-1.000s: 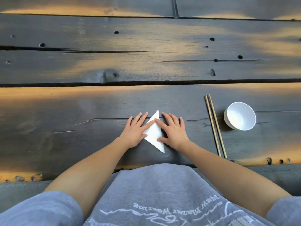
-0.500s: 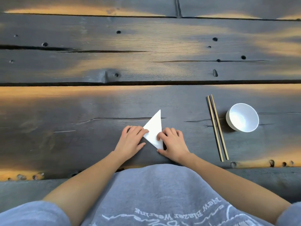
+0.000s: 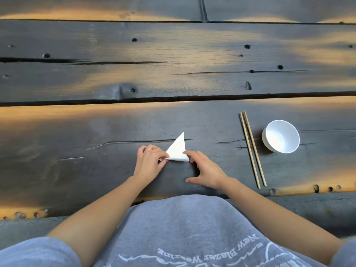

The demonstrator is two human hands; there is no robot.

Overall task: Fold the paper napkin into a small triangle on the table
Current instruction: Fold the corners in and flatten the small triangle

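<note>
The white paper napkin (image 3: 178, 149) lies on the dark wooden table (image 3: 96, 135) as a small triangle with its tip pointing away from me. Its near edge is folded over and slightly raised. My left hand (image 3: 149, 162) pinches the napkin's near left corner between thumb and fingers. My right hand (image 3: 205, 170) rests on the table just right of the napkin, fingers spread, with the index fingertip touching the near right corner.
A pair of wooden chopsticks (image 3: 252, 149) lies to the right, pointing away from me. A white empty bowl (image 3: 280, 136) stands beyond them. The table's near edge (image 3: 289, 191) runs just in front of my grey shirt.
The napkin's near point has been folded up, making the triangle shorter. Both hands slid toward me from lying flat on the paper; the left now pinches a corner, the right opened beside it.
</note>
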